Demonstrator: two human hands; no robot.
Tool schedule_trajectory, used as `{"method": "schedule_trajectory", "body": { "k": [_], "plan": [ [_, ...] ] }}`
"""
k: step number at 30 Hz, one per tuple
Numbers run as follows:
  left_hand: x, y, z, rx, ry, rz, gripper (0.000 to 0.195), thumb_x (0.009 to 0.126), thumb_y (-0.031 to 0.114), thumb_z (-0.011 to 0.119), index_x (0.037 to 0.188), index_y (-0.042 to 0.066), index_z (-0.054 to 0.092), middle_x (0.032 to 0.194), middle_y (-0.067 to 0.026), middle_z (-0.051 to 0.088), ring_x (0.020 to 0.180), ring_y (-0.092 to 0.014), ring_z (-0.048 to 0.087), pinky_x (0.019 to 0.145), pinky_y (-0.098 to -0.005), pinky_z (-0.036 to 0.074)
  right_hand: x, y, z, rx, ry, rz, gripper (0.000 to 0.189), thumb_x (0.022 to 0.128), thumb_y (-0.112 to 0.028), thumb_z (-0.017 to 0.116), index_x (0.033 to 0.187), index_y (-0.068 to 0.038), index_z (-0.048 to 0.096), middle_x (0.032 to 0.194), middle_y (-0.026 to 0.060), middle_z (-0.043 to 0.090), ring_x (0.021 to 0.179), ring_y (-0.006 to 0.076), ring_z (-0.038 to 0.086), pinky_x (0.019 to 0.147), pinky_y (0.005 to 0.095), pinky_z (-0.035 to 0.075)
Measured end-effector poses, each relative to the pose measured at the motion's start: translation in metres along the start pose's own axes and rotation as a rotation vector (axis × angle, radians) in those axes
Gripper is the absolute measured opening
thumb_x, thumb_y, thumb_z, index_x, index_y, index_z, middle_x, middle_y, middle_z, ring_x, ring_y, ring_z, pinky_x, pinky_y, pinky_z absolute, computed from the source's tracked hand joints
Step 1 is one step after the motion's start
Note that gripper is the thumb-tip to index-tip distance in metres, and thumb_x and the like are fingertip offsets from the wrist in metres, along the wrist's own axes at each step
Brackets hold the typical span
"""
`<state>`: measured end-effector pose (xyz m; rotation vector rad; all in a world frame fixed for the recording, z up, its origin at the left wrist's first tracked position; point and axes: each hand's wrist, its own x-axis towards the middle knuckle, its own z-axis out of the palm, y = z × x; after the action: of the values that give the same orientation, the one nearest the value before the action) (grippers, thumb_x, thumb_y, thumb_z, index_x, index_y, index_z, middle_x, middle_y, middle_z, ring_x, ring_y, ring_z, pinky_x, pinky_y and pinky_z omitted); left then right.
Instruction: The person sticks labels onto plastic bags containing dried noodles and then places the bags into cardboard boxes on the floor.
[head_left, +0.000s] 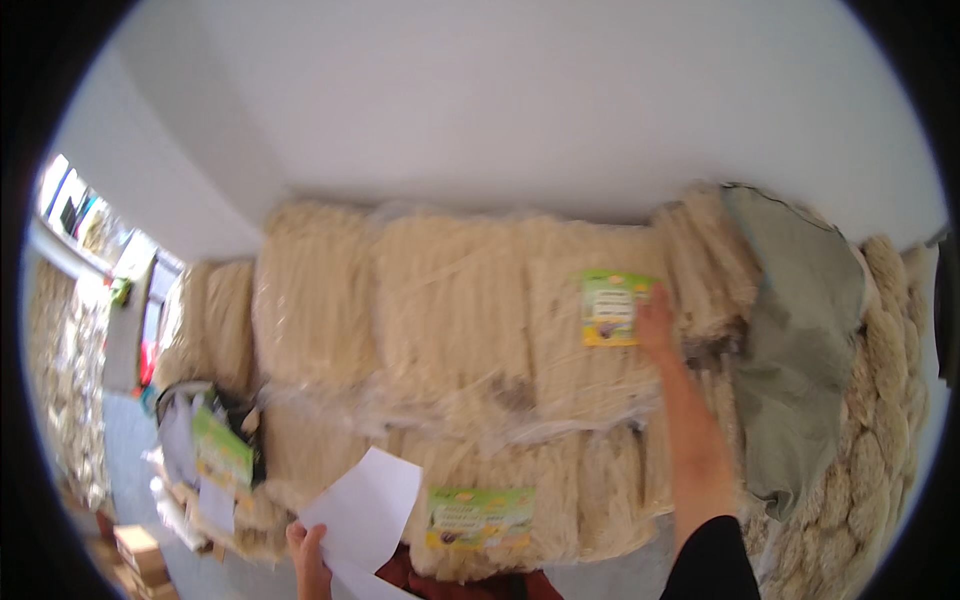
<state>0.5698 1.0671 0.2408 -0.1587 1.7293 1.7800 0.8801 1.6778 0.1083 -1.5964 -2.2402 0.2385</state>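
Note:
My left hand (309, 553) grips white paper sheets (367, 506) at the lower left. On the right, my right hand (656, 321) is at the right edge of a green and yellow printed card (613, 307), which lies on a plastic-wrapped bundle of pale dried strands (592, 382). Whether those fingers pinch the card cannot be told. A similar printed card (480, 517) lies on the lower bundles, right of the paper. More wrapped bundles (450, 307) stand side by side along the wall.
A grey-green cloth (799, 352) drapes over the bundles at the right, beside stacked rounded tan bundles (847, 487). Another green card (223, 448) lies by a dark bag (251, 427) at the left. Cardboard boxes (142, 551) stand at the lower left. A white wall (525, 105) rises behind.

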Motion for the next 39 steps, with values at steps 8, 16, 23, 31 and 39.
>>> {"method": "schedule_trajectory", "body": {
  "k": [8, 16, 23, 31, 39],
  "plan": [
    [-0.004, 0.022, -0.038, -0.140, 0.092, 0.168, 0.015, 0.072, 0.003, 0.045, 0.057, 0.003, 0.042, 0.057, -0.0126, 0.054, 0.049, -0.019, 0.051, 0.050, -0.0292, 0.043, -0.111, -0.180, -0.046, 0.528, 0.034, -0.281, 0.049, 0.091, -0.007, 0.042, 0.137, 0.001, 0.028, 0.141, 0.0175, 0.031, 0.132, 0.0257, 0.029, 0.108, 0.0334, 0.020],
    [0.015, 0.023, -0.101, -0.301, 0.278, 0.119, 0.021, 0.083, 0.015, 0.059, 0.067, 0.009, 0.046, 0.052, 0.0044, 0.039, 0.044, -0.004, 0.033, 0.041, -0.0200, 0.023, -0.323, -0.437, -0.025, 0.917, -0.640, -0.425, 0.033, 0.087, -0.012, 0.054, 0.117, -0.001, 0.051, 0.119, 0.0142, 0.051, 0.107, 0.0249, 0.051, 0.090, 0.0337, 0.040],
    [0.012, 0.032, -0.153, -0.005, 0.324, 0.069, 0.018, 0.078, 0.016, 0.070, 0.073, 0.009, 0.054, 0.058, 0.0090, 0.046, 0.049, 0.001, 0.034, 0.043, -0.0180, 0.021, -0.392, -0.576, 0.097, 1.011, -0.878, -0.066, 0.029, 0.081, -0.027, 0.065, 0.086, 0.001, 0.062, 0.074, 0.0080, 0.060, 0.065, 0.0153, 0.057, 0.062, 0.0268, 0.046],
    [0.019, 0.030, -0.211, 0.034, 0.293, 0.014, 0.017, 0.077, 0.015, 0.070, 0.073, 0.010, 0.054, 0.058, 0.0073, 0.047, 0.049, -0.001, 0.038, 0.044, -0.0181, 0.026, -0.449, -0.632, 0.139, 0.831, -0.708, 0.222, 0.036, 0.073, -0.034, 0.074, 0.068, -0.001, 0.061, 0.058, -0.0027, 0.053, 0.048, 0.0058, 0.044, 0.045, 0.0245, 0.036],
    [0.042, 0.069, -0.222, 0.114, 0.196, 0.020, 0.016, 0.077, 0.015, 0.070, 0.073, 0.008, 0.056, 0.059, 0.0075, 0.045, 0.053, -0.002, 0.038, 0.048, -0.0188, 0.027, -0.433, -0.637, 0.111, 0.556, -0.489, -0.284, 0.029, 0.082, -0.022, 0.061, 0.068, 0.003, 0.059, 0.054, 0.0168, 0.054, 0.050, 0.0307, 0.054, 0.050, 0.0389, 0.040]
  ]
}}
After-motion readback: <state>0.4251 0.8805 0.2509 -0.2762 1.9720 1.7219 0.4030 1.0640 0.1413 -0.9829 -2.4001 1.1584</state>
